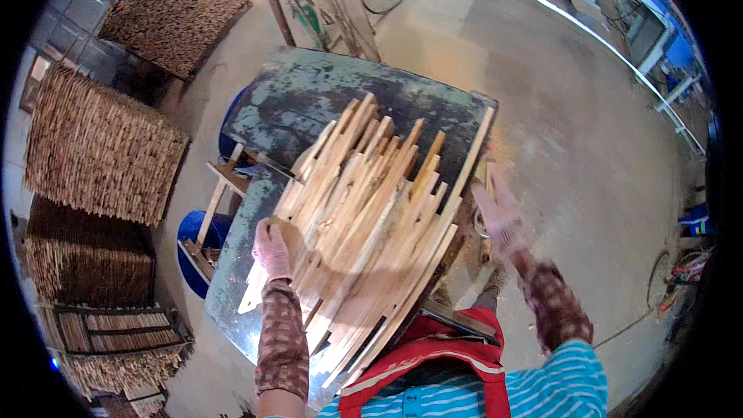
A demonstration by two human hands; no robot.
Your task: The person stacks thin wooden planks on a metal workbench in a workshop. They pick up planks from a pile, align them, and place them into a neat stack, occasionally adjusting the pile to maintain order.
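- Wooden strips [364,220] are laid side by side in a broad sheaf on a worn dark-green tabletop [340,73], their uneven far ends pointed toward one o'clock; clock directions are taken from the sheaf's middle, with twelve at the far side.
- The left hand [271,251], covered by a pale pink glove, is set at nine o'clock against the sheaf's edge. The wood is touched by its fingers, which are bent and kept close together; whether a strip is truly gripped cannot be told, as the undersides of the fingers are hidden.
- The right hand [501,217], also gloved, is held at three o'clock, beyond the table's edge and apart from the sheaf. It is blurred; its fingers seem parted, and a thin pale piece is seen among them, but whether that piece is held cannot be told.
- The sheaf's three o'clock side is bounded by one longer strip [474,155].
- Both forearms are covered by checked sleeves, and a red apron [472,340] is seen at five o'clock.
- A blue bin [190,236] is placed at nine o'clock past the table, and stacked wood [101,147] is piled farther out at ten.
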